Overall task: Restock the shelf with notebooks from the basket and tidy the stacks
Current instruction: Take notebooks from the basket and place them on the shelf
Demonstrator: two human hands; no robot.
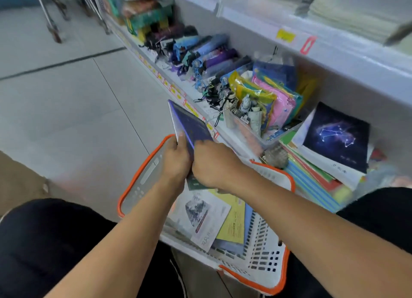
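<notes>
A small stack of dark blue notebooks [189, 124] stands tilted on edge above the white basket with an orange rim [272, 262]. My left hand [176, 161] grips the stack's lower left edge. From the right, my right hand [214, 164] holds its lower part, fingers curled round it. More notebooks lie flat in the basket, among them a white one with a picture [200, 219] and a yellow one [234, 224]. On the bottom shelf to the right lies a notebook with a constellation cover [336, 137] on top of a colourful stack [312, 179].
Folded umbrellas [207, 55] and a clear bin of coloured pouches [267, 97] fill the bottom shelf further left. An upper shelf edge [289, 37] with price tags overhangs it. A trolley's legs [51, 23] stand on the tiled floor at far left. My knees flank the basket.
</notes>
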